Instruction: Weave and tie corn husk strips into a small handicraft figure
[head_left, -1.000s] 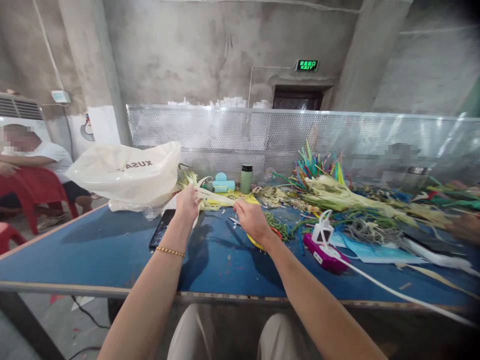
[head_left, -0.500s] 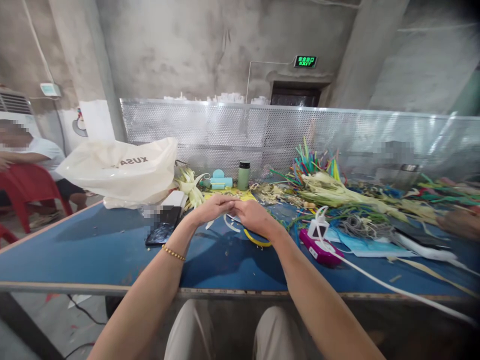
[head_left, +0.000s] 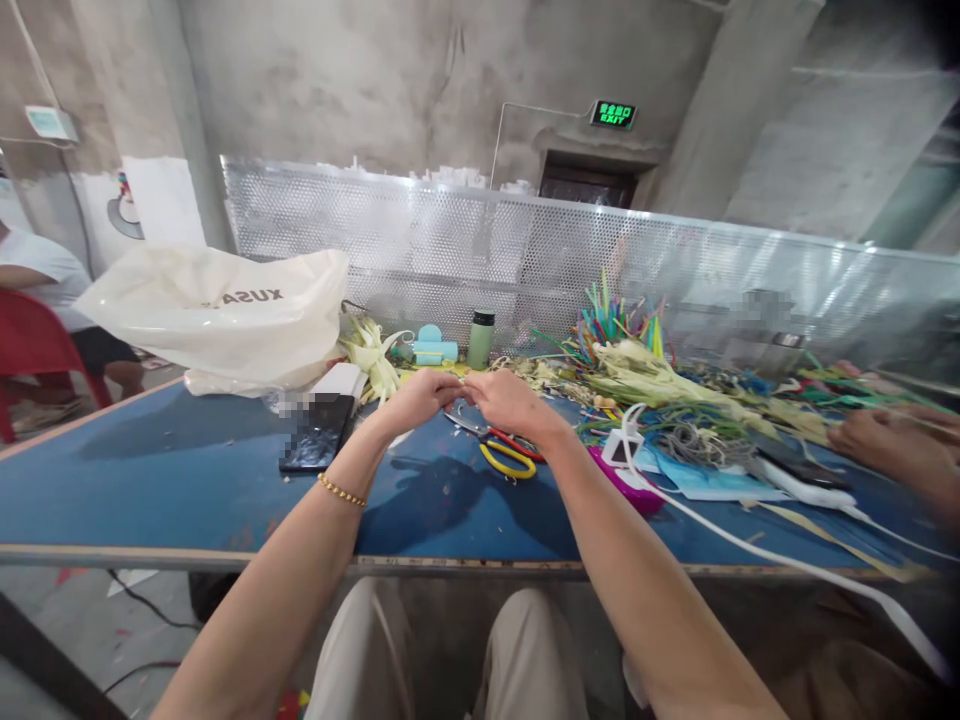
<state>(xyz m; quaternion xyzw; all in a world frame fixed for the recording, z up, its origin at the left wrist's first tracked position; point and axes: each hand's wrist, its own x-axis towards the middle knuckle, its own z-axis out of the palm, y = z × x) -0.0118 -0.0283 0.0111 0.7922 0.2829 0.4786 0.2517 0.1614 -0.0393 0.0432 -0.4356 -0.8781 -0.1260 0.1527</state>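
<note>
My left hand [head_left: 421,402] and my right hand [head_left: 504,402] meet fingertip to fingertip above the blue table [head_left: 225,500]. Fingers on both are bent and pressed together around something too small to make out. Just below my right hand lie scissors [head_left: 510,458] with yellow and red handles, their blades pointing up-left. Beyond the hands stands a green bottle [head_left: 481,338] with a black lid, beside a light blue object [head_left: 435,350]. Pale husks [head_left: 371,358] lie behind my left hand.
A white plastic bag [head_left: 217,310] and a black phone [head_left: 316,435] are at the left. On the right are a purple power strip [head_left: 637,492] with a white cable, husks [head_left: 660,380], wire coils [head_left: 701,440], a blue mask [head_left: 712,480] and another person's hands [head_left: 877,445].
The view has shifted. My hands no longer overlap as much and now meet at the fingertips, leaving the scissors more exposed. The other person's hands at the right show more.
</note>
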